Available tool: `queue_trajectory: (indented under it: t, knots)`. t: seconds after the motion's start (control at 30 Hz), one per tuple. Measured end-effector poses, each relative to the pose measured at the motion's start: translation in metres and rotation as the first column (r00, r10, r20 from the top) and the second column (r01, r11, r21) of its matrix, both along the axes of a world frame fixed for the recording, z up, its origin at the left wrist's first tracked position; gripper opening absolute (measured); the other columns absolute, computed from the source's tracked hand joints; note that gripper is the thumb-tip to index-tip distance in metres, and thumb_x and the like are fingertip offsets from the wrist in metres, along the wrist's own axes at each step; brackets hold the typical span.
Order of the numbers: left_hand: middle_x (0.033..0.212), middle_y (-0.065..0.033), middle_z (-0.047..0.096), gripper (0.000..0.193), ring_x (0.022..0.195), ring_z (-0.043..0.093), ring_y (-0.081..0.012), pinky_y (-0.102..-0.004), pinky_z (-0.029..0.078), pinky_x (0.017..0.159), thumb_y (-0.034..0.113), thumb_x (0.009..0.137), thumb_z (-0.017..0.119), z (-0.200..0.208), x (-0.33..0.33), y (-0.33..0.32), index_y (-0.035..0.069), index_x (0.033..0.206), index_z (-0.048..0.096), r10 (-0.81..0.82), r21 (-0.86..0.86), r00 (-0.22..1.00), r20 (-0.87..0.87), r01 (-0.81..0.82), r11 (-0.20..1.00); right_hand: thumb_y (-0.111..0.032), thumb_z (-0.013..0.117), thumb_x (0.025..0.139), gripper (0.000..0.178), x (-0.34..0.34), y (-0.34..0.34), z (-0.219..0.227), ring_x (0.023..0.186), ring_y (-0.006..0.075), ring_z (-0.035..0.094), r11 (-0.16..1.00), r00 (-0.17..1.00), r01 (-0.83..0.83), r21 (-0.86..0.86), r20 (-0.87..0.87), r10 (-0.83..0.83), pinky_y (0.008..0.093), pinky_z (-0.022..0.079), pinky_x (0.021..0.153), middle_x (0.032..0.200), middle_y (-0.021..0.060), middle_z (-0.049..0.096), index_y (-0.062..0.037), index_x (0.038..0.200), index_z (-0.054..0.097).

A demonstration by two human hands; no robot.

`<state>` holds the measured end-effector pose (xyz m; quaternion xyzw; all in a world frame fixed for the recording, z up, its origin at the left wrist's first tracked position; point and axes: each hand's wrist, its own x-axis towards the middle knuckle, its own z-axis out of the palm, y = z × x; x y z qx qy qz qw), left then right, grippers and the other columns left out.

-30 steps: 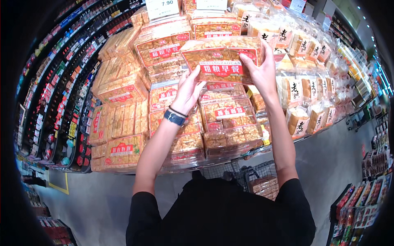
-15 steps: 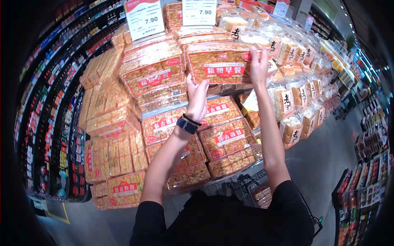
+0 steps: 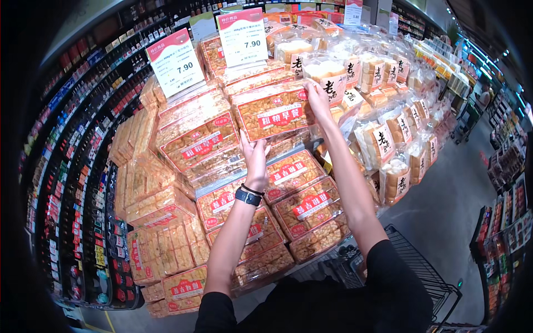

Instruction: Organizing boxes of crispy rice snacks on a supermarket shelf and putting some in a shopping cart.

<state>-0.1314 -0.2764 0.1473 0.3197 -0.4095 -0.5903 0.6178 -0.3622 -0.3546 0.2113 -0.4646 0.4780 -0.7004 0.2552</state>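
Both my hands are on a clear-wrapped pack of golden grain pastries [image 3: 272, 115] with a red-edged label, its front tilted up toward me. My left hand [image 3: 255, 155], a dark watch and band on its wrist, grips the pack's lower left corner from below. Around its right end wraps my right hand [image 3: 318, 101], fingers at the upper corner. Just behind and under the pack is a stack of the same kind [image 3: 261, 75]. To its left is another stack of matching packs [image 3: 194, 141]. Below my hands, more packs [image 3: 308, 204] lie in a lower tier.
Two price signs [image 3: 176, 66] [image 3: 242, 38] stand over the stacks. Bagged bread loaves [image 3: 383, 139] fill the display's right side. A shopping cart [image 3: 422, 266] stands by my right elbow. Bottle shelves [image 3: 66, 183] curve along the left; another shelf rack [image 3: 502, 238] is at far right.
My view has shifted, so the display sits lower in the picture. Both hands keep hold of the pack, which appears farther left and tilted slightly more.
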Motion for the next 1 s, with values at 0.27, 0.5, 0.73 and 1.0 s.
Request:
queue_trajectory:
  t: [0.27, 0.5, 0.73, 1.0]
  knots:
    - [0.14, -0.0182, 0.032, 0.093, 0.108, 0.051, -0.017, -0.0325, 0.046, 0.097, 0.006, 0.091, 0.056, -0.01, 0.009, -0.008, 0.008, 0.164, -0.002, 0.013, 0.029, 0.984, 0.175, -0.019, 0.999, -0.034, 0.063, 0.099, 0.043, 0.005, -0.035, -0.024, 0.099, 0.019, 0.063, 0.975, 0.972, 0.18, -0.127, -0.129, -0.196, 0.033, 0.048, 0.09, 0.106, 0.0114, 0.069, -0.0031, 0.128, 0.065]
    - [0.161, -0.0343, 0.021, 0.092, 0.139, 0.044, -0.0284, -0.0338, 0.036, 0.111, 0.004, 0.094, 0.052, -0.012, 0.011, 0.017, 0.009, 0.162, -0.01, 0.029, 0.057, 0.994, 0.105, -0.035, 0.998, -0.038, 0.073, 0.09, 0.096, 0.059, 0.011, -0.059, 0.142, 0.0445, 0.031, 0.967, 0.943, 0.233, 0.107, -0.267, -0.198, 0.0443, 0.027, 0.12, 0.148, 0.0366, 0.033, 0.0121, 0.152, 0.02]
    - [0.156, -0.0228, 0.031, 0.094, 0.121, 0.053, -0.0212, -0.0366, 0.042, 0.106, 0.01, 0.095, 0.054, 0.009, -0.01, 0.024, 0.009, 0.162, -0.013, -0.066, 0.107, 0.984, 0.168, 0.048, 0.993, -0.036, 0.073, 0.086, 0.109, 0.038, 0.011, -0.064, 0.152, 0.0442, 0.018, 0.976, 0.916, 0.185, 0.116, -0.38, -0.129, 0.0526, 0.016, 0.124, 0.161, 0.0344, 0.017, 0.009, 0.157, 0.003]
    - [0.17, -0.0084, 0.006, 0.093, 0.133, 0.046, -0.0212, -0.0396, 0.047, 0.101, 0.015, 0.095, 0.056, -0.001, -0.007, 0.001, 0.009, 0.163, -0.008, 0.026, 0.082, 0.968, 0.248, -0.047, 0.996, -0.042, 0.071, 0.087, 0.111, 0.042, 0.012, -0.054, 0.153, 0.04, 0.019, 0.939, 0.872, 0.209, 0.273, -0.487, -0.053, 0.0665, 0.013, 0.12, 0.164, 0.0292, 0.017, 0.0045, 0.158, -0.001]
